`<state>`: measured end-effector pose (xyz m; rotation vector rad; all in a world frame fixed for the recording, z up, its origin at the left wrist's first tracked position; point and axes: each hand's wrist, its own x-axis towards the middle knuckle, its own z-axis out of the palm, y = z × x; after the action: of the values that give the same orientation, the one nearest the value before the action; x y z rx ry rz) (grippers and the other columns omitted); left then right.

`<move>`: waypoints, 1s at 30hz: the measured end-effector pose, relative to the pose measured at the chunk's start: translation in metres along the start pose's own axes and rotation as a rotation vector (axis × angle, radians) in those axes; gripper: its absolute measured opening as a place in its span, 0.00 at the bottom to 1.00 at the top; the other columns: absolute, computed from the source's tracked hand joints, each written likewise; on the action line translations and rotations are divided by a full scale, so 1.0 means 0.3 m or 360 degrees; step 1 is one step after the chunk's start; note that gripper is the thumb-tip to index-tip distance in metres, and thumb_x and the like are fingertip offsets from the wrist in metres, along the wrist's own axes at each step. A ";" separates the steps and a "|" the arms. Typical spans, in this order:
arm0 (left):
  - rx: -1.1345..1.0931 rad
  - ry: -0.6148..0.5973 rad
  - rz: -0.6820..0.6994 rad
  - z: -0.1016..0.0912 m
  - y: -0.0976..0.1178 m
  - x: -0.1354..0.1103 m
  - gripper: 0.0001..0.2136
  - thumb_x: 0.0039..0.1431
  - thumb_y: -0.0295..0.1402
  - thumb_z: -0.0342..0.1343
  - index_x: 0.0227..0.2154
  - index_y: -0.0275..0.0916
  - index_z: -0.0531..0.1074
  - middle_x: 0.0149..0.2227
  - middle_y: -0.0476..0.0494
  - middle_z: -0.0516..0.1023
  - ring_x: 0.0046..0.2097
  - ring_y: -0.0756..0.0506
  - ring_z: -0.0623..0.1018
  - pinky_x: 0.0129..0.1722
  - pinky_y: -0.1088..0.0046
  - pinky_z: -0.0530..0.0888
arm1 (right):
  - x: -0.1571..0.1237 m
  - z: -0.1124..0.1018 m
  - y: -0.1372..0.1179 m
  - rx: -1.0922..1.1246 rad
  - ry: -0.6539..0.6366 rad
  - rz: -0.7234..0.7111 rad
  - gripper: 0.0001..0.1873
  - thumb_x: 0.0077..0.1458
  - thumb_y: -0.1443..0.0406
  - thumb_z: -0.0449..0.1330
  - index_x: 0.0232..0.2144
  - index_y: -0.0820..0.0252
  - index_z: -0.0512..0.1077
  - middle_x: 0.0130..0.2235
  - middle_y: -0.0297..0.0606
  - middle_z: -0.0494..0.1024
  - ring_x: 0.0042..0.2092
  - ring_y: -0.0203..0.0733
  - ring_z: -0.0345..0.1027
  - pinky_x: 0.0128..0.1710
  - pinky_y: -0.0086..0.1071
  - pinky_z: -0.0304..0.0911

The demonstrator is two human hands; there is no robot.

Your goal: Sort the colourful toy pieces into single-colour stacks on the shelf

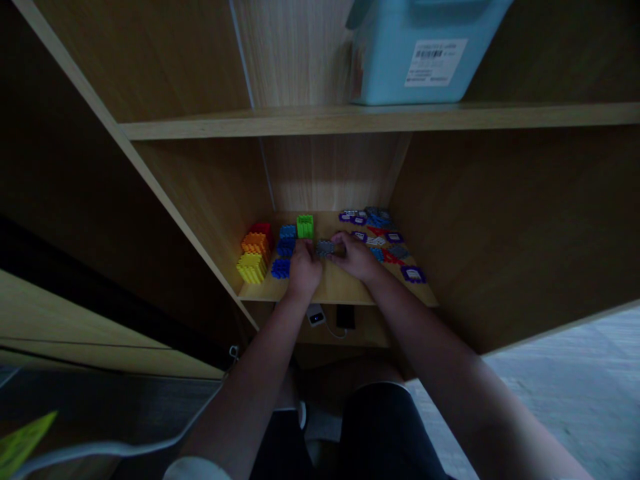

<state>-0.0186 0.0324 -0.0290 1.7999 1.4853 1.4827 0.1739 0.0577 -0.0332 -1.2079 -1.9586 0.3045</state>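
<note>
Both my hands reach into a low wooden shelf compartment (345, 287). My left hand (304, 268) and my right hand (354, 256) are closed together on a small grey toothed block (325, 249) held between them just above the shelf board. To the left stand built cubes: yellow (251, 267), orange (256, 243), red (263, 230), blue (283, 250) and green (305, 226). Loose flat pieces (380, 233) in purple, blue, red and grey lie scattered to the right of my right hand.
A light blue plastic bin (420, 50) with a white barcode label sits on the shelf above. A small device with a cable (316, 315) and a dark object (345, 317) lie below the shelf board. Wooden side walls enclose the compartment.
</note>
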 end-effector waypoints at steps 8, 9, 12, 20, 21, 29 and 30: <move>0.0009 0.0010 0.0001 0.000 0.006 0.000 0.07 0.70 0.25 0.53 0.47 0.42 0.70 0.47 0.35 0.83 0.51 0.37 0.84 0.56 0.57 0.78 | 0.001 -0.003 0.000 0.0014 -0.0039 -0.0013 0.22 0.55 0.64 0.72 0.50 0.54 0.72 0.51 0.44 0.82 0.54 0.52 0.78 0.59 0.48 0.72; 0.0001 0.0012 0.0000 0.000 0.006 0.001 0.07 0.70 0.25 0.53 0.47 0.42 0.70 0.47 0.35 0.83 0.52 0.37 0.84 0.56 0.57 0.78 | 0.001 -0.003 0.000 0.0009 -0.0043 -0.0010 0.22 0.55 0.64 0.72 0.50 0.54 0.72 0.51 0.44 0.82 0.54 0.52 0.78 0.59 0.48 0.72; -0.0010 0.0008 -0.0010 0.000 0.007 0.001 0.06 0.71 0.26 0.53 0.47 0.41 0.70 0.47 0.35 0.83 0.52 0.37 0.84 0.56 0.58 0.78 | 0.001 -0.002 0.001 0.0020 -0.0035 -0.0027 0.22 0.55 0.65 0.72 0.51 0.54 0.71 0.52 0.44 0.82 0.55 0.52 0.78 0.59 0.48 0.71; 0.0062 -0.0030 -0.0055 -0.005 0.017 -0.001 0.07 0.73 0.26 0.51 0.49 0.39 0.70 0.46 0.33 0.83 0.50 0.36 0.84 0.54 0.58 0.78 | 0.003 0.005 0.018 0.0020 -0.0025 -0.0044 0.24 0.54 0.65 0.73 0.51 0.53 0.72 0.51 0.43 0.82 0.54 0.51 0.79 0.59 0.47 0.73; 0.0062 -0.0033 -0.0057 -0.005 0.017 -0.001 0.07 0.73 0.26 0.51 0.49 0.39 0.70 0.47 0.32 0.83 0.50 0.36 0.84 0.54 0.57 0.78 | 0.003 0.005 0.019 0.0023 -0.0026 -0.0041 0.24 0.54 0.65 0.73 0.51 0.53 0.72 0.51 0.42 0.82 0.54 0.51 0.79 0.59 0.47 0.73; 0.0057 -0.0030 -0.0035 -0.005 0.014 0.001 0.07 0.72 0.25 0.51 0.48 0.40 0.70 0.47 0.34 0.83 0.51 0.37 0.84 0.55 0.59 0.78 | 0.001 0.003 0.016 0.0004 -0.0052 -0.0041 0.24 0.54 0.66 0.72 0.52 0.53 0.71 0.53 0.43 0.82 0.55 0.52 0.78 0.60 0.48 0.72; 0.0059 -0.0029 -0.0034 -0.005 0.013 0.002 0.07 0.71 0.25 0.52 0.48 0.40 0.70 0.47 0.34 0.83 0.52 0.37 0.84 0.55 0.59 0.78 | 0.002 0.002 0.014 -0.0002 -0.0054 -0.0042 0.24 0.54 0.66 0.73 0.52 0.54 0.71 0.52 0.44 0.82 0.55 0.52 0.78 0.60 0.47 0.72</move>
<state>-0.0180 0.0309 -0.0250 1.8080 1.5281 1.4337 0.1760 0.0605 -0.0358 -1.1841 -2.0024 0.3122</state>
